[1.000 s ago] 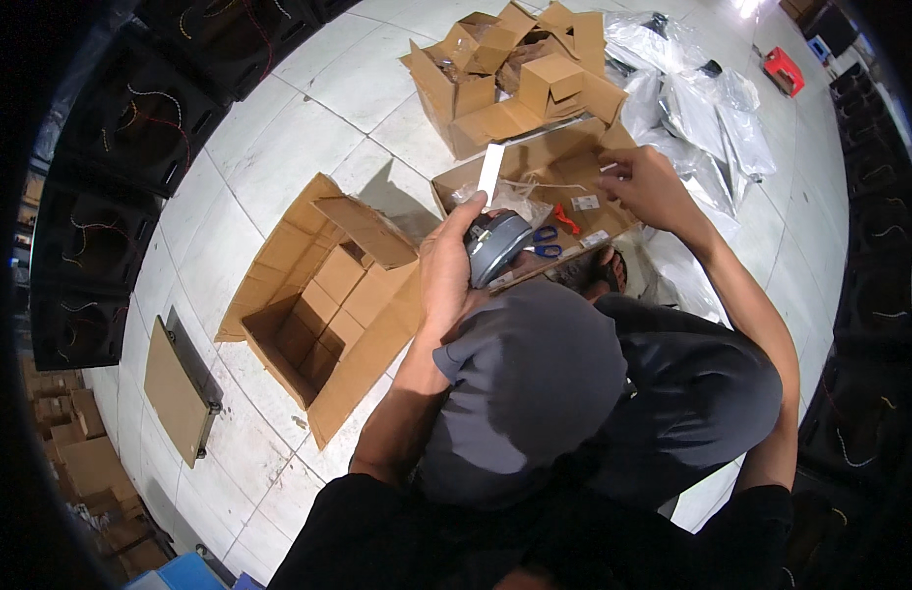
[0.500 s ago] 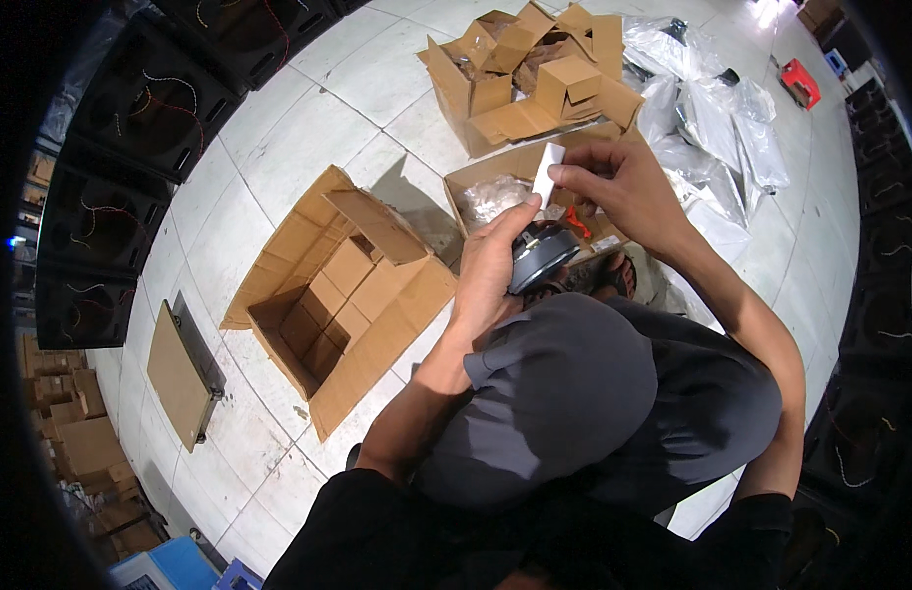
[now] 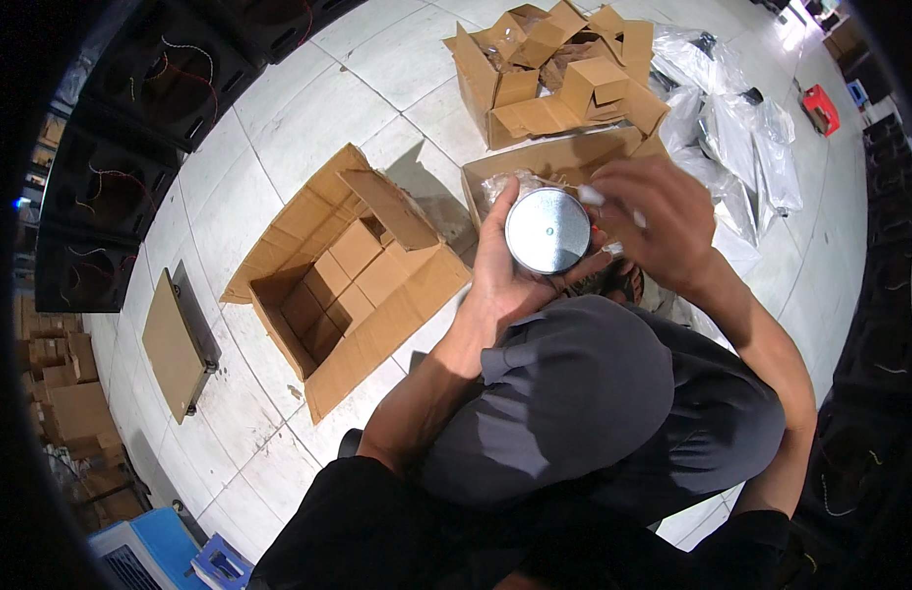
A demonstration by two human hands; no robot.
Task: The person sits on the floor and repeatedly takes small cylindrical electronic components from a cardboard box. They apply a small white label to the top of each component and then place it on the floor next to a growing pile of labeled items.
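Left hand [image 3: 495, 270] cupped from below and from the left around a round silver metal disc [image 3: 547, 231], flat shiny face turned up toward the camera, thumb along the left rim and fingers curled beneath on the right, likely gripped this way to keep the face exposed and steady. Right hand [image 3: 653, 221] just to the right of the disc, blurred, fingers bent and pinching a small white slip [image 3: 592, 197] close over the disc's upper right edge; exact grip on the slip too smeared to tell, though clearly not flat open. Disc thus lodged in the left palm, just beside the right fingertips, slightly above centre of the frame and over a raised knee in grey trousers [image 3: 584, 393]. Directly behind the hands, an open brown carton [image 3: 554, 162] with clear wrapping inside, within easy reach, probably for that reason. Further up, at top centre, a second carton [image 3: 545, 69] heaped with crumpled small cardboard boxes. Upper right, crinkled clear plastic bags [image 3: 741, 138] spread on the tiled floor [image 3: 308, 88], and a small red object [image 3: 821, 108] beyond. Left of centre, a large open carton [image 3: 348, 275] packed with neat rows of small brown boxes. Far left, a flat brown panel [image 3: 176, 339] on the floor and black speaker cabinets [image 3: 112, 187] along the rim.
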